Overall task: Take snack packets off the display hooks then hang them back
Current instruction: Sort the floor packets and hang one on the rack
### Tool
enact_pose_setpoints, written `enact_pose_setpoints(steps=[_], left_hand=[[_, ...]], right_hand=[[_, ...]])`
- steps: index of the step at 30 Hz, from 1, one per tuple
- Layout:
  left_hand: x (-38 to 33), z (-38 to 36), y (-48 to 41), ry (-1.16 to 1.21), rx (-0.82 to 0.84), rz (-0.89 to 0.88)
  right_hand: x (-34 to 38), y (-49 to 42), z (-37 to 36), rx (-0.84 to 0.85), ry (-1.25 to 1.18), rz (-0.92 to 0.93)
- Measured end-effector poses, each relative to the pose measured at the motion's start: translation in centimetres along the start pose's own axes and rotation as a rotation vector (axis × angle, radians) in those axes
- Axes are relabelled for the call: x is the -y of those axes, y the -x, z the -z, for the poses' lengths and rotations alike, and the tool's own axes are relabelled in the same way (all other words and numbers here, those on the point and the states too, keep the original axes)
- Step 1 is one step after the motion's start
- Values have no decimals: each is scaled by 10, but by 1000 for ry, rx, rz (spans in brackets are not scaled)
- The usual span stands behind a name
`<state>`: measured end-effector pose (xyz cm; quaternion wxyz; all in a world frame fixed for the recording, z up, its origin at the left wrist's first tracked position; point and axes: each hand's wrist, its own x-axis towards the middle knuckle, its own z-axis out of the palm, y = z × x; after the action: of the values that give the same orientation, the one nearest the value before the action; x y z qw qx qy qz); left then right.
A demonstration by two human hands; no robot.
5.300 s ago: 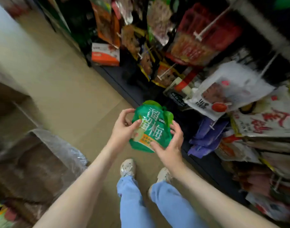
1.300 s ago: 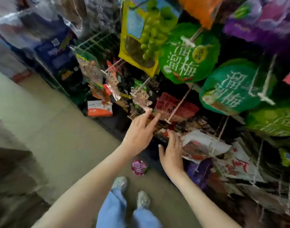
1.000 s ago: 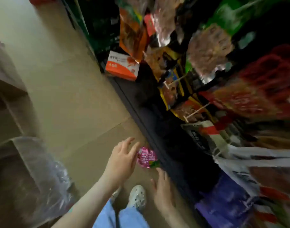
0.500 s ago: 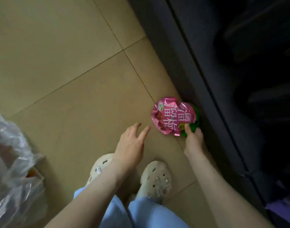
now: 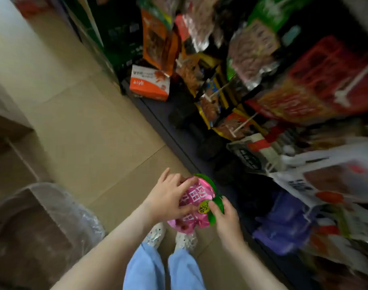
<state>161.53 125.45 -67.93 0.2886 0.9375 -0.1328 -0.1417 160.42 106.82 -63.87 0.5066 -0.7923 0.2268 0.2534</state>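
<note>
I see my left hand [image 5: 168,197] with its grip closed on the left side of the pink snack packet [image 5: 196,221], held above my shoes [image 5: 185,240], my right hand [image 5: 226,218] with its grip pinching the packet's green edge, and display hooks [image 5: 244,122] with hanging packets [image 5: 325,80] farther right.

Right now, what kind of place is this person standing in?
Most likely a small shop aisle: snack packets hang on white display hooks, and an orange box stands on the dark bottom shelf.
</note>
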Motion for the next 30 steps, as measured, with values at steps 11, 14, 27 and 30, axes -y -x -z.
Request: enact_pose_setpoints(steps=[11,14,27,30], left_hand=[[-255,171,29,-42,180,-391],[-325,169,25,-116,152,-544],[-564,98,9,-257,-19,-850],[-595,93,4,-227,-91,-850]], right_hand=[[113,216,177,-441,-166,177],[111,243,228,-566,-237,210],[36,335,449,-711,-313,419],[37,335,476,-740,-373,467]])
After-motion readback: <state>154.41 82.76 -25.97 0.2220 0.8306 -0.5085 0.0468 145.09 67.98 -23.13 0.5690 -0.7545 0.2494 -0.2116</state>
